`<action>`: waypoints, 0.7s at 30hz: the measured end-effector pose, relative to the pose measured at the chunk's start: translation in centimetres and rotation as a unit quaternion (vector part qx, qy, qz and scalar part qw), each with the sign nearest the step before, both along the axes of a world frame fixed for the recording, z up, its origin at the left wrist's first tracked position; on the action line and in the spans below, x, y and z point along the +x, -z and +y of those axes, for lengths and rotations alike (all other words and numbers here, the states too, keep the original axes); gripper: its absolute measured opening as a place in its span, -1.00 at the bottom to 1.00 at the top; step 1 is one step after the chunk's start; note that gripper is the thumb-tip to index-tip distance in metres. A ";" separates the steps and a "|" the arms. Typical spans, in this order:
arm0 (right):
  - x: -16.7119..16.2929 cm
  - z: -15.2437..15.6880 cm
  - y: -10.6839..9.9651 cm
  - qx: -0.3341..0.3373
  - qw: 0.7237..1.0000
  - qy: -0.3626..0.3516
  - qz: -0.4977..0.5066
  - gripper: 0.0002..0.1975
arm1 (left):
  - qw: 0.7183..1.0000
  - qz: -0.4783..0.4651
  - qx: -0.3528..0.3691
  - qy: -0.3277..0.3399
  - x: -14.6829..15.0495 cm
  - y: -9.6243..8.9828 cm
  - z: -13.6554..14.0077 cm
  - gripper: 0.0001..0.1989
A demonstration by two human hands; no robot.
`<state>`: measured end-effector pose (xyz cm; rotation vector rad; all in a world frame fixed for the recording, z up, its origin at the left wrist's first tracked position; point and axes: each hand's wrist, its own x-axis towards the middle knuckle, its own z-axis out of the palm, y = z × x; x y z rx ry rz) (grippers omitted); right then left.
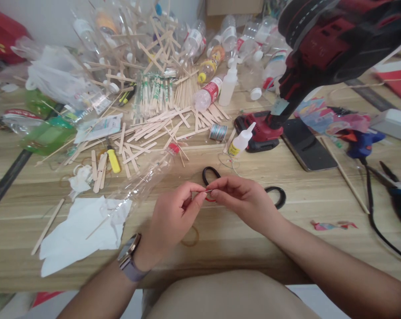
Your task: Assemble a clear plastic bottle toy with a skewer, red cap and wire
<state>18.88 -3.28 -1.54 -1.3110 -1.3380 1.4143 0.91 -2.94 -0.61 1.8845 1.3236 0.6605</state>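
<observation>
Close together above the table, my left hand (172,217) and my right hand (248,201) are both closed in a pinch. A thin, needle-like piece (208,191) spans the small gap between their fingertips; its exact kind is too small to tell. Beneath and behind the hands lies a pair of scissors with black handles (280,197), its middle hidden by my right hand. A rubber band (190,236) rests below my left hand. To the left lies a clear plastic bottle (137,186) with a red cap. Beyond my fingers are a spool of multicoloured thread (218,131) and a small glue bottle (242,141).
Wooden sticks (160,126) and plastic bottles (228,33) crowd the back. A red and black power drill (316,48) stands at right, near a phone (308,144) and a blue glue gun (363,144). White tissue (80,235) and a yellow-handled screwdriver (113,160) lie at left.
</observation>
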 end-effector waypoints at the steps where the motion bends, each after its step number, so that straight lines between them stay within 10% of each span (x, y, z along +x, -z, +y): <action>1: 0.0 0.0 0.0 -0.015 1.000 -0.004 0.018 -0.81 | 1.000 -0.001 0.007 -0.001 0.0 0.0 0.0 -0.79; 21: -0.1 -0.1 -0.4 -0.086 0.994 -0.040 0.059 -0.76 | 0.999 -0.034 0.000 0.011 0.1 -0.2 -0.1 -0.81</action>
